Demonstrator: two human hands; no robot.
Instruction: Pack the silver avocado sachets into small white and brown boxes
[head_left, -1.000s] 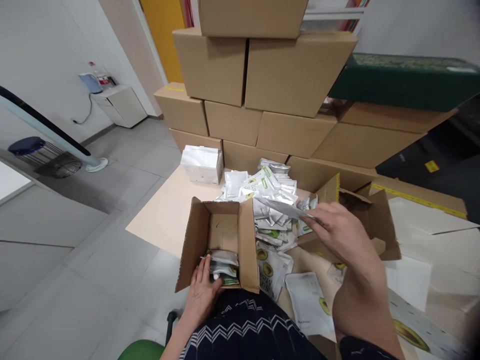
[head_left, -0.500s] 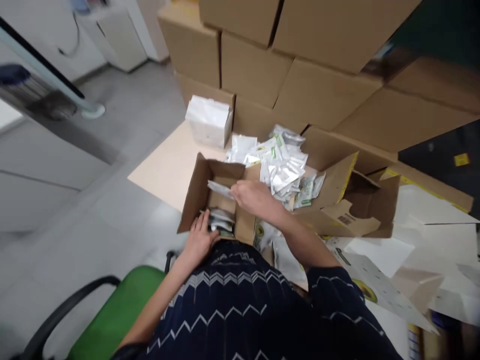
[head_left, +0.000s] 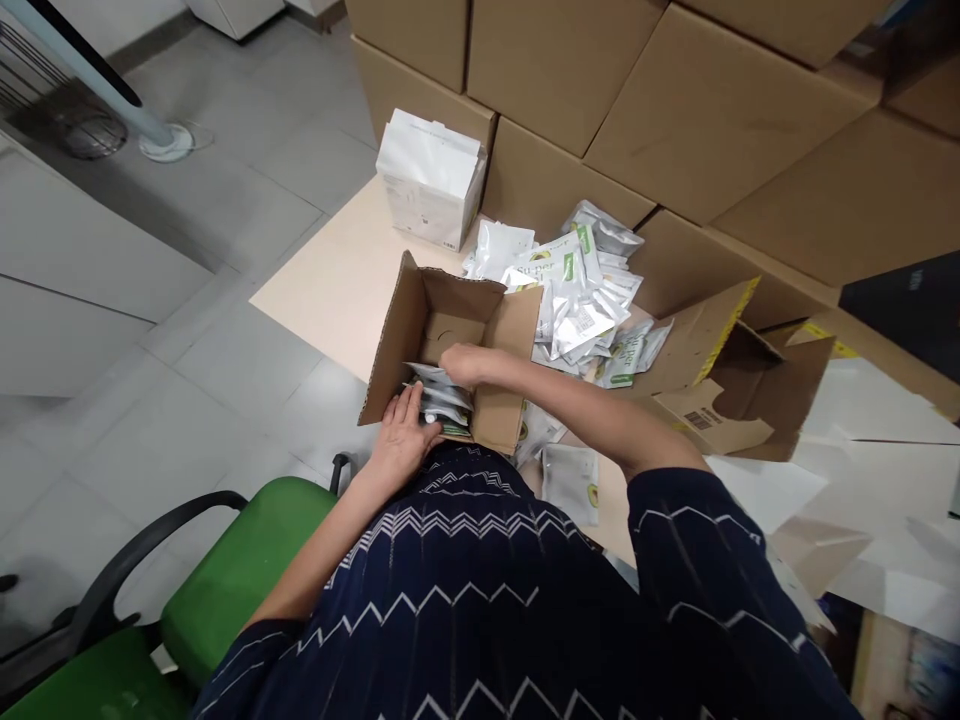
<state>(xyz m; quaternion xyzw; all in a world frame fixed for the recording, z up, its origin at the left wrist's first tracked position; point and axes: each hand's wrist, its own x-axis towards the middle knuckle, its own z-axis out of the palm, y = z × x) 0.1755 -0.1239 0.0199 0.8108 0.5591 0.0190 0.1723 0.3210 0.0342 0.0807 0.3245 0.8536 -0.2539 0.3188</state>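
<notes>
An open cardboard box [head_left: 405, 320] stands at the near edge of a pale table [head_left: 337, 290]. A stack of silver sachets [head_left: 442, 405] lies inside it. My left hand [head_left: 401, 440] rests at the box's near end, fingers flat against the stack. My right hand [head_left: 461, 362] reaches into the box and pinches a silver sachet [head_left: 426, 374], laying it on top of the stack. A loose heap of silver and green sachets [head_left: 581, 300] lies on the table right of the box.
A white carton [head_left: 431, 180] stands behind the box. Stacked brown cartons [head_left: 637, 110] wall off the back. An opened cardboard box [head_left: 735, 380] and white sheets [head_left: 870, 450] lie to the right. A green chair [head_left: 225, 590] is below left.
My right hand carried a sachet from the loose heap leftwards and down into the open box. The left hand stayed at the stack. The view tilted downward.
</notes>
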